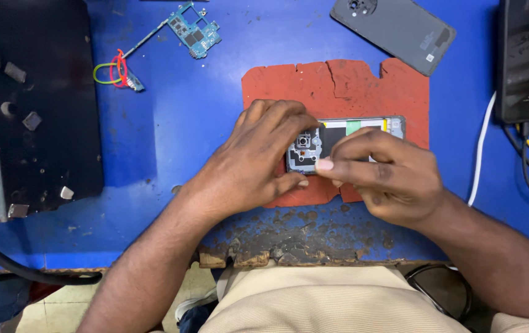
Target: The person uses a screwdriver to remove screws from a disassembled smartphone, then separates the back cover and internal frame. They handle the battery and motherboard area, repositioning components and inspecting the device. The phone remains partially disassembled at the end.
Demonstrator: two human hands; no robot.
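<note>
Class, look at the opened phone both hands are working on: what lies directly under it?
A red mat lies under the opened phone, on the blue table. The left hand and right hand hide the mat's middle.

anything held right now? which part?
Opened phone frame lies on the red mat. Left hand steadies its camera end; right hand presses fingertips at that end. Not lifted.

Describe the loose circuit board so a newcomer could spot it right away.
Start at the red mat in the middle of the blue table, where both hands work on an opened phone. Look up and left, toward the table's far edge. The teal-green circuit board lies there, bare and unhoused, unlike the dark grey phone back cover.
</note>
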